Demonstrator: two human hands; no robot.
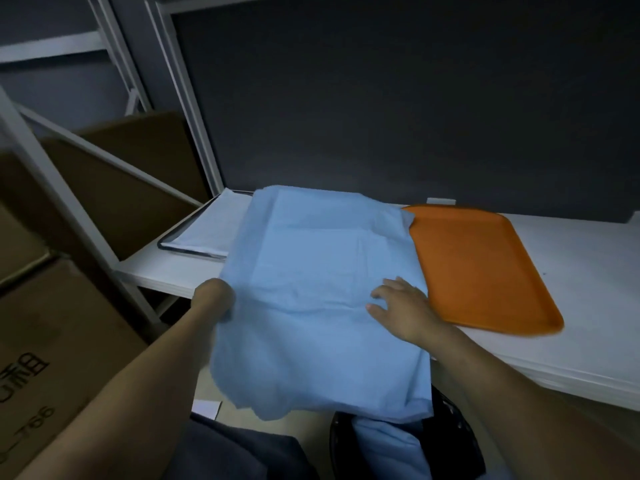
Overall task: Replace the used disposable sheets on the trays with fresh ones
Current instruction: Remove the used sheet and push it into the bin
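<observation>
Disposable sheet (322,271), pale blue and creased, is lying spread over the middle of the white shelf (588,271), with its near part hanging past the shelf's front edge toward the person. The left hand (214,299) is gripping the sheet's left edge, fingers curled into the fabric so that it is bunching there. The right hand (401,306) is resting flat on the sheet near its right side, fingers straight and slightly spread, holding nothing.

The orange tray (485,271) is sitting bare on the shelf just to the right, and the blue sheet's far right corner is overlapping the tray's near-left corner. On the left, a dark-rimmed tray (173,242) is carrying a white sheet (214,223); the blue sheet is covering its right part (whether another tray is lying under the blue sheet cannot be told).

Below the shelf's edge, a black bin (334,441) is holding a crumpled blue sheet (381,448). Cardboard boxes (52,341) are standing at the left behind the white posts of a metal rack (45,174)
</observation>
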